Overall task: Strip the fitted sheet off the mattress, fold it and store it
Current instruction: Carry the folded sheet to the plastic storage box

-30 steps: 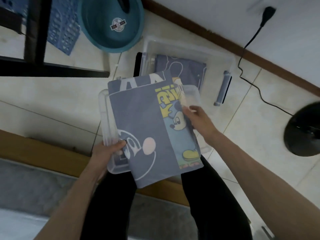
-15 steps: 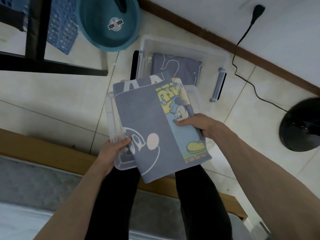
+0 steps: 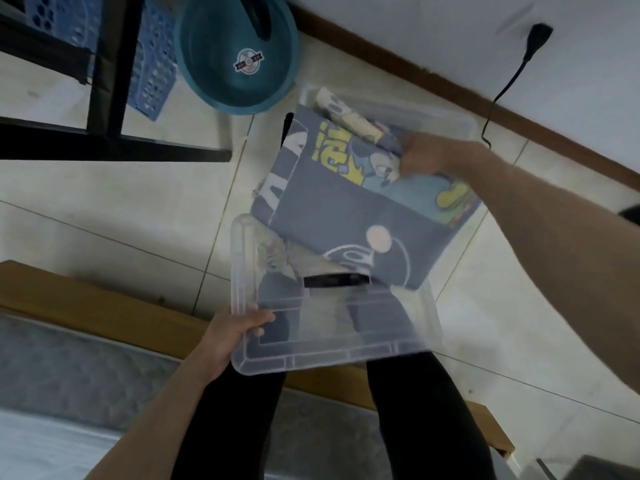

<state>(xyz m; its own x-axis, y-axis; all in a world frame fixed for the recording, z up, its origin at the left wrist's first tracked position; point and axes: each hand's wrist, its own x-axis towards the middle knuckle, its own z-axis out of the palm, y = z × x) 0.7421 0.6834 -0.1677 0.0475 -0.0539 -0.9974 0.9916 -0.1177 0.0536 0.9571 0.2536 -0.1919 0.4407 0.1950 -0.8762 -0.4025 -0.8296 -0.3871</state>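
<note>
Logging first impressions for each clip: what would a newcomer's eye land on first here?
First, the folded sheet with its cartoon print, mid-frame, which the right hand grips at its far edge over the clear storage box on the floor. Next, the clear lid nearer the camera, which the left hand holds by its left corner. A teal basin stands out at top centre.

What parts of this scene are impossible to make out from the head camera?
- Inside of the clear plastic storage box: covered by the folded blue cartoon-print sheet.
- Right hand fingertips: buried in the sheet's fold, blurred.
- Floor under the clear plastic lid, gripped by the left hand: smeared by glare.
- Black round object: cut off by the right edge.
</note>
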